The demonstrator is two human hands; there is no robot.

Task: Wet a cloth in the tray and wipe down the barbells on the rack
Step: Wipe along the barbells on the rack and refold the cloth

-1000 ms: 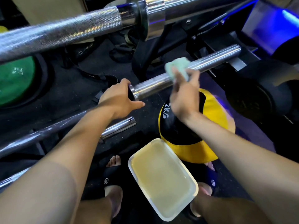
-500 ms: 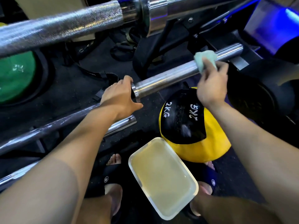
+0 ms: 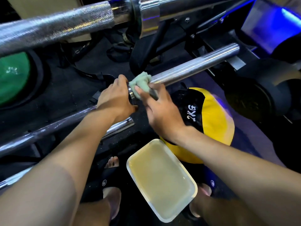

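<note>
Left hand (image 3: 116, 99) grips the barbell (image 3: 192, 67) at the sleeve collar, fingers curled over the top. Right hand (image 3: 160, 110) holds a bunched green cloth (image 3: 140, 83) against the inner end of the sleeve, touching the left hand's fingers. Tray (image 3: 193, 189) of yellowish liquid lies on the floor between the feet. Yellow-black ball (image 3: 215, 121) marked 2KG sits just beyond the tray. A second bar (image 3: 57, 28) runs overhead.

White hand-painted "2KG" reads on the black panel of the round yellow-and-black medicine ball (image 3: 211, 121) on the floor, while faint white marks on the green weight plate (image 3: 13, 75) and small round sandal logos stay illegible
</note>
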